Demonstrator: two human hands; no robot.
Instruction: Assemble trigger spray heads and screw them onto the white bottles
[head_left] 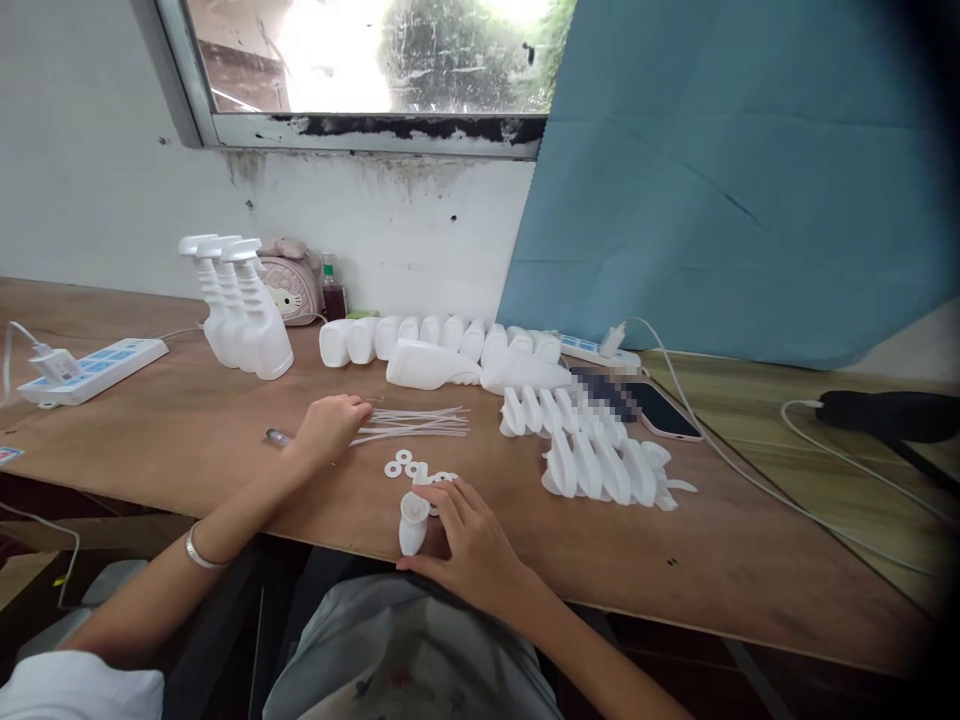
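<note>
Grey cloth [397,650] on the person's lap is nearest. Just past it, by the front edge of the table [600,560], the right hand [476,545] holds a small white part [412,530] between thumb and fingers. White rings [389,469] lie just beside it. The left hand [328,428] has its fingers bent at one end of the thin white tubes [420,422]; whether they pinch one, you cannot tell. To do this well, the right hand should hold the part steady without squeezing hard, and the left should lift just one tube, near its tip. A pink bag [289,272] shows a white cat picture. The sticker [9,456] at the far left is too small to read.
</note>
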